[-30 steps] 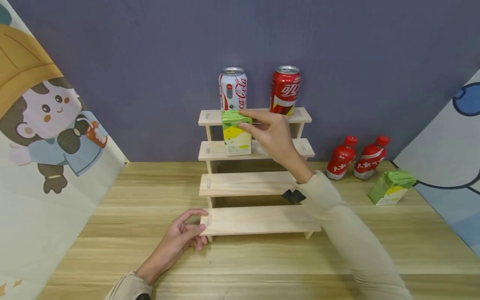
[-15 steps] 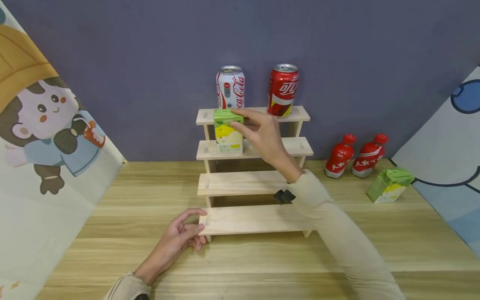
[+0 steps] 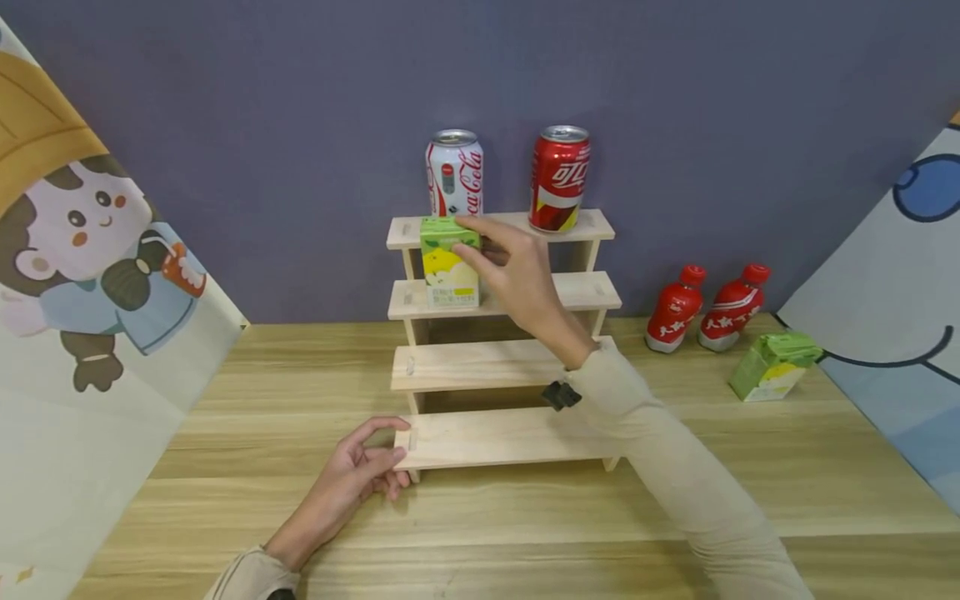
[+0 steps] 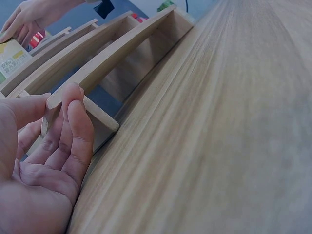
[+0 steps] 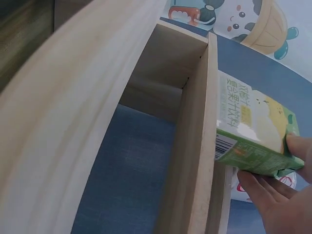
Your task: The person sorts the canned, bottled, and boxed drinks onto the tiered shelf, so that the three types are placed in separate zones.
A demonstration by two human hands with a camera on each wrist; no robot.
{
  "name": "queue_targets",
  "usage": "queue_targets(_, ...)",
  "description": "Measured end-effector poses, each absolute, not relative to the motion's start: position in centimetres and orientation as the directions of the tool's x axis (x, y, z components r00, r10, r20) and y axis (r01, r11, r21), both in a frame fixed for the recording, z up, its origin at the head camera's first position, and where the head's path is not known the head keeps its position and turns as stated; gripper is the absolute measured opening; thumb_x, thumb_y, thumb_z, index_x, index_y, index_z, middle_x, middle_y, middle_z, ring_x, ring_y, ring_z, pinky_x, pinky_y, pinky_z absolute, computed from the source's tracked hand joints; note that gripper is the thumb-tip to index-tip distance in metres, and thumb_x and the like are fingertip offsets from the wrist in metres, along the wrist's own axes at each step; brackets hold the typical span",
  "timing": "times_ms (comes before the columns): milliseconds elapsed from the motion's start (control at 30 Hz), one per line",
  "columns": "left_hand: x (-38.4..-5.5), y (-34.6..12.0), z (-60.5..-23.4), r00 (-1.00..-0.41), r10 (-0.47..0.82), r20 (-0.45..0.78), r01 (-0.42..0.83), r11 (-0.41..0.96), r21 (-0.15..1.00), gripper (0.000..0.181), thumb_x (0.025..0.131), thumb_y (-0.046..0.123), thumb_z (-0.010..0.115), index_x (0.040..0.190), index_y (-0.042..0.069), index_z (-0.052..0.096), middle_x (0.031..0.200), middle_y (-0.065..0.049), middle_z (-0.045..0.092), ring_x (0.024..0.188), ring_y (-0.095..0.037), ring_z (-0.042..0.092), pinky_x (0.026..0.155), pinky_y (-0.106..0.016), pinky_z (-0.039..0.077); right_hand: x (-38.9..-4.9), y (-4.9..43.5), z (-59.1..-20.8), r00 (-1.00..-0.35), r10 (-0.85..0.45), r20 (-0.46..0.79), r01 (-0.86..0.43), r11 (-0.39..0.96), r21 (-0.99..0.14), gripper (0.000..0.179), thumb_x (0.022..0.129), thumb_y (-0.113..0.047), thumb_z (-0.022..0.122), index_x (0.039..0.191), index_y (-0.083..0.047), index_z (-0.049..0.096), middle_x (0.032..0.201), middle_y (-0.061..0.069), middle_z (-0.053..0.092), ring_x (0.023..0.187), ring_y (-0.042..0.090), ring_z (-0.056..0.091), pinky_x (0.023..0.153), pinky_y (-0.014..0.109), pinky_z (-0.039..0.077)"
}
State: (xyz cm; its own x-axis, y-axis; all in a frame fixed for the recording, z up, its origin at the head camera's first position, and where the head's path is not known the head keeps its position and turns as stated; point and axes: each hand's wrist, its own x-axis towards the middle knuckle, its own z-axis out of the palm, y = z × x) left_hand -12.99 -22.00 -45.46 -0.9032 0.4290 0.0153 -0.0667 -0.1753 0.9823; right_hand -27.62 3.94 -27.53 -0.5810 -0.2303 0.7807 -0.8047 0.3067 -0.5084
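My right hand (image 3: pixel 517 275) pinches a green and yellow juice box (image 3: pixel 451 265) by its upper right side. The box stands upright on the second tier from the top of a wooden stepped shelf (image 3: pixel 480 442), toward its left end. In the right wrist view the base of the juice box (image 5: pixel 253 122) meets the tier, with thumb and fingers on opposite sides. My left hand (image 3: pixel 352 471) grips the left end of the lowest tier; in the left wrist view its thumb and fingers curl round the board's corner (image 4: pixel 61 95).
On the top tier stand a white cola can (image 3: pixel 455 175), partly behind the box, and a red cola can (image 3: pixel 560 177). Two red bottles (image 3: pixel 675 310) and another green juice box (image 3: pixel 776 367) stand on the wooden table (image 3: pixel 300 400) to the right. A dark wall (image 3: pixel 300 167) rises behind.
The juice box and my right hand have shifted a little left along the second tier. The left hand keeps its grip on the lowest tier. The head view has drifted slightly.
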Motion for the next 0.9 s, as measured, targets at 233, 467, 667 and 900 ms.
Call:
queue_targets(233, -12.9, -22.0, -45.4, -0.902, 0.431, 0.012, -0.072, -0.176, 0.982, 0.043, 0.103, 0.008, 0.054, 0.142, 0.000, 0.039, 0.080, -0.007, 0.074, 0.065, -0.014, 0.065, 0.062, -0.026, 0.058, -27.3, 4.4, -27.4, -0.632, -0.299, 0.715, -0.773, 0.304, -0.557, 0.048, 0.090, -0.011, 0.074, 0.136, -0.006, 0.060, 0.131, 0.012, 0.064, 0.109, 0.022, 0.067, 0.090, 0.029, 0.057)
queue_targets(467, -12.8, -22.0, -45.4, -0.901, 0.434, 0.011, -0.075, -0.181, 0.981, 0.043, 0.103, 0.007, 0.053, 0.142, 0.000, 0.038, 0.081, -0.007, 0.073, 0.067, -0.014, 0.066, 0.062, -0.025, 0.057, -26.9, 5.1, -27.8, -0.617, -0.317, 0.721, -0.785, 0.319, -0.532, 0.054, 0.089, -0.008, 0.075, 0.139, -0.006, 0.055, 0.138, 0.011, 0.060, 0.111, 0.022, 0.066, 0.092, 0.030, 0.056)
queue_targets(667, -12.7, -22.0, -45.5, -0.901, 0.433, 0.018, -0.071, -0.187, 0.980, 0.043, 0.102, 0.007, 0.053, 0.142, 0.000, 0.038, 0.081, -0.007, 0.073, 0.067, -0.013, 0.066, 0.062, -0.025, 0.057, -26.4, 5.9, -27.8, -0.599, -0.316, 0.735, -0.796, 0.334, -0.505, 0.053, 0.088, -0.007, 0.076, 0.138, -0.006, 0.057, 0.136, 0.010, 0.061, 0.110, 0.024, 0.067, 0.094, 0.032, 0.055)
queue_targets(900, -12.8, -22.0, -45.5, -0.899, 0.437, 0.030, -0.063, -0.199, 0.978, 0.042, 0.102, 0.006, 0.053, 0.142, -0.001, 0.038, 0.080, -0.007, 0.074, 0.066, -0.013, 0.066, 0.061, -0.024, 0.057, -25.7, 7.1, -27.7, -0.592, -0.305, 0.746, -0.795, 0.374, -0.478, 0.049, 0.088, -0.007, 0.076, 0.135, -0.006, 0.060, 0.133, 0.008, 0.064, 0.110, 0.023, 0.066, 0.094, 0.032, 0.055)
